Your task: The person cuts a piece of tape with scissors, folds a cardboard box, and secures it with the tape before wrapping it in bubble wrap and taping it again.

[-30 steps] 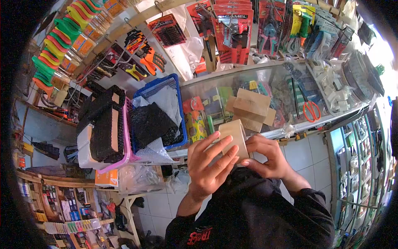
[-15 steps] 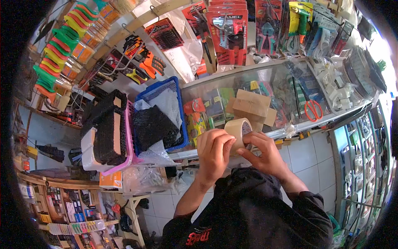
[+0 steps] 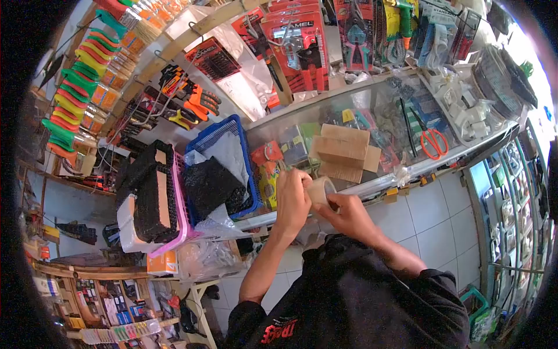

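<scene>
A roll of tan packing tape (image 3: 317, 192) is held between my two hands, in front of my body near the counter's front edge. My left hand (image 3: 292, 200) is closed, with its fingertips pinching the left side of the roll. On the other side, my right hand (image 3: 349, 216) grips the roll at its core, thumb below and fingers bent. Just beyond the tape, a small brown cardboard box (image 3: 344, 148) with its flaps out rests on the glass counter (image 3: 381, 99). Whether a loose tape end is lifted I cannot make out.
Orange-handled scissors (image 3: 432, 142) lie on the counter at right. To the left stand a blue basket (image 3: 253, 174) with black and clear plastic and a pink basket (image 3: 181, 198). Packaged tools (image 3: 302, 46) hang across the back; brushes (image 3: 87, 87) hang at far left.
Both hands and the tape roll have shifted slightly left and down in view. The roll is tilted differently, with my left fingers now higher against it. The cardboard box stays on the counter.
</scene>
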Demonstrator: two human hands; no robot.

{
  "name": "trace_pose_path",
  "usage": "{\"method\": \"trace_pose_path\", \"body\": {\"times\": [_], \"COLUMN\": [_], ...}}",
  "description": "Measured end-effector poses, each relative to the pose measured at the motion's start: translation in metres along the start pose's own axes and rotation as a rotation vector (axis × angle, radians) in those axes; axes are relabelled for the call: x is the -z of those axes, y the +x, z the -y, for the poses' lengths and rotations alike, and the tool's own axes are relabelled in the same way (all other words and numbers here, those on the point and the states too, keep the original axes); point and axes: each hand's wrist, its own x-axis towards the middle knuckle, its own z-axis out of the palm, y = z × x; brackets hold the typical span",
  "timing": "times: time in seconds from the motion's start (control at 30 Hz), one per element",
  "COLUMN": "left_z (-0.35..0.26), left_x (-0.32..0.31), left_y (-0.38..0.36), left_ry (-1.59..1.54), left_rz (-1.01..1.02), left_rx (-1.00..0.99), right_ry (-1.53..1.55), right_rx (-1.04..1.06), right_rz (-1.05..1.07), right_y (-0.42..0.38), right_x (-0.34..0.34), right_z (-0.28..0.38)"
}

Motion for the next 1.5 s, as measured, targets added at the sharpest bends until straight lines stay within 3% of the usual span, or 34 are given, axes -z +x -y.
{"method": "trace_pose_path", "body": {"times": [0.13, 0.3, 0.47, 0.67, 0.77, 0.87, 0.97, 1.1, 1.17, 1.27, 1.33, 1.37, 1.4, 1.47, 1.5], "left_z": [0.001, 0.024, 0.014, 0.026, 0.019, 0.029, 0.014, 0.001, -0.006, -0.004, -0.006, -0.009, -0.012, -0.016, -0.016], "left_x": [0.002, 0.0, 0.008, 0.01, 0.015, -0.001, 0.003, 0.011, 0.013, 0.025, 0.02, 0.019, 0.019, 0.02, 0.021], "left_y": [-0.009, -0.023, -0.022, -0.028, -0.03, -0.047, -0.057, -0.079, -0.091, -0.097, -0.102, -0.105, -0.106, -0.105, -0.105], "left_ry": [-0.07, -0.469, -0.602, -0.417, -0.351, -0.378, -0.691, -0.58, -0.568, -0.502, -0.536, -0.551, -0.539, -0.505, -0.475], "left_rz": [0.144, 0.412, 0.493, 0.542, 0.518, 0.369, 0.676, 0.848, 0.761, 0.722, 0.635, 0.587, 0.579, 0.557, 0.551], "left_rx": [0.039, 0.237, 0.34, 0.15, 0.145, -0.021, 0.357, 0.22, 0.229, 0.204, 0.139, 0.109, 0.1, 0.077, 0.064], "right_ry": [0.11, 0.306, 0.228, 0.159, 0.18, 0.179, 0.272, 0.375, 0.355, 0.065, -0.307, -0.411, -0.437, -0.528, -0.636], "right_rx": [-0.16, -0.281, -0.284, -0.248, -0.286, -0.319, -0.363, -0.346, -0.268, -0.188, -0.17, -0.23, -0.064, 0.017, -0.01], "right_rz": [0.109, 0.176, 0.296, 0.344, 0.358, 0.392, 0.445, 0.609, 0.625, 0.444, 0.074, -0.129, -0.335, -0.541, -0.521], "right_y": [-0.014, -0.034, -0.04, -0.045, -0.047, -0.053, -0.071, -0.09, -0.095, -0.071, -0.043, -0.028, -0.008, 0.023, 0.034], "right_x": [-0.001, 0.003, 0.017, 0.018, 0.019, 0.018, 0.006, 0.011, 0.021, 0.077, 0.124, 0.152, 0.175, 0.221, 0.24], "right_z": [-0.012, -0.018, -0.012, -0.008, 0.001, 0.013, 0.004, -0.004, -0.009, -0.016, -0.021, -0.057, -0.077, -0.122, -0.136]}}
